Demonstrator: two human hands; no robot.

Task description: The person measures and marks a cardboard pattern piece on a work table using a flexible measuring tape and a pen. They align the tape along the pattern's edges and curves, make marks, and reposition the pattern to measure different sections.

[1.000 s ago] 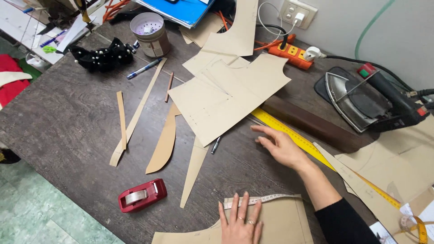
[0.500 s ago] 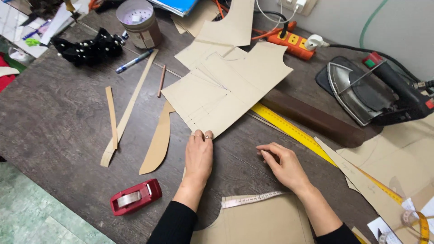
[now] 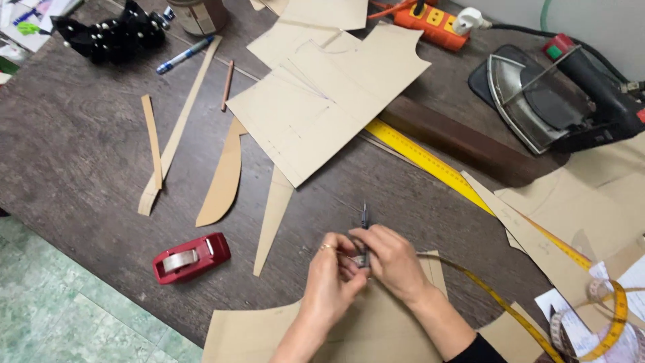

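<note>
- While both hands meet near the bench's near edge, the left hand and right hand pinch a dark pen together.
- Beneath them lies a cardboard pattern piece.
- Far left, a round tin; its contents are out of view.
- Left, a red tape dispenser.

Both hands, left hand and right hand, lifted off the table and brought together near the front edge, now pinching a mechanical pencil over the cardboard pattern piece.
</note>
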